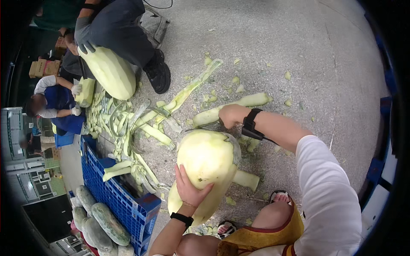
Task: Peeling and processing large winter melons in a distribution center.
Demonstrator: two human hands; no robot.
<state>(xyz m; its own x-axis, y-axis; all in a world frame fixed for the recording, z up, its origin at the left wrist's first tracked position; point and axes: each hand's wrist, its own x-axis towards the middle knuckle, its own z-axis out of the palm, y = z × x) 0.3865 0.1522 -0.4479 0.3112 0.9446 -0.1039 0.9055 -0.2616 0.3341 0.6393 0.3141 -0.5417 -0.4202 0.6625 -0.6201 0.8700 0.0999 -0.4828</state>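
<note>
A large winter melon [205,156], mostly peeled to pale green flesh, stands before my knees. A strip of grey-green rind remains on its upper right side [236,150]. My left hand [191,189] lies spread against the melon's near side, steadying it with fingers and thumb apart. Beyond the melon's far end my right hand [233,116] is closed in a fist around a handle, mostly hidden by the fingers. A thin dark blade [201,129], seen nearly edge-on, runs left from it along the melon's top edge; it looks like a knife.
Long peel strips [157,134] and scraps litter the concrete floor. A thick rind piece [224,110] lies behind my right hand. A blue plastic pallet [115,195] stands at left, with unpeeled winter melons [102,220] beyond. Co-workers handle a peeled melon [110,72] and a cut piece [86,92].
</note>
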